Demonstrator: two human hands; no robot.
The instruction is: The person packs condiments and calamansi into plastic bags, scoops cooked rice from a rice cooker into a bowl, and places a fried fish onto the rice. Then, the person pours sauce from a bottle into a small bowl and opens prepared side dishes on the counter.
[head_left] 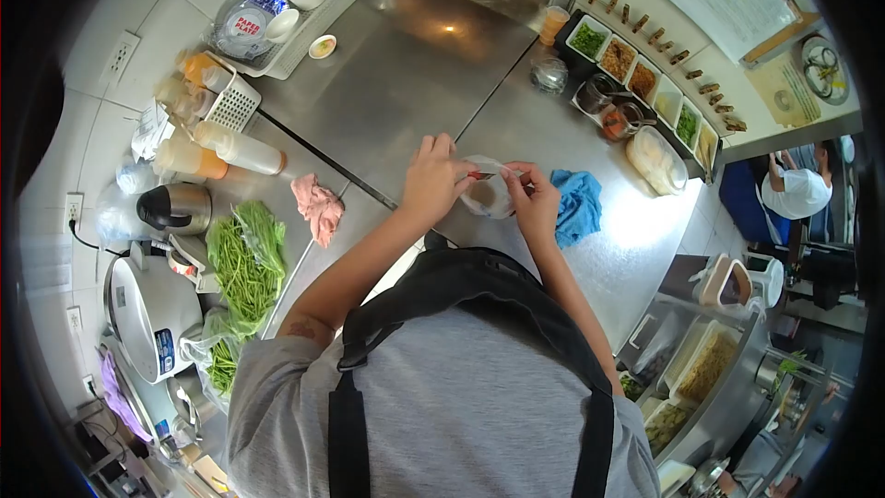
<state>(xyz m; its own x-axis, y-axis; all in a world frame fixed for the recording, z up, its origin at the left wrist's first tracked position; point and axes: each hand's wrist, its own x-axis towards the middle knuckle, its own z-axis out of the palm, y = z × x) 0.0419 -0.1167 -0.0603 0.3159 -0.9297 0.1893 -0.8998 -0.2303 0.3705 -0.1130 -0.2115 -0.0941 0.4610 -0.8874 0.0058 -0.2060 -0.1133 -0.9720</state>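
Over the steel counter, my left hand [431, 173] pinches a small red item [481, 175], too small to name, at the upper edge of a clear plastic bag [487, 201]. Fingers bent, my right hand [535, 197] grips the same bag's edge from the other side. The bag looks rounded and see-through, and its contents are hard to make out. Just right of my right hand lies a crumpled blue cloth [577, 207]. A pink cloth [316, 209] rests on the counter to the left of my left forearm.
Leafy greens [247, 267], squeeze bottles [241, 148] and a kettle [175, 209] line the left side. A white basket [318, 14] stands at the back left. At the right, a black rack [636, 83] holds several tubs of toppings, with a clear container [656, 160] beside it.
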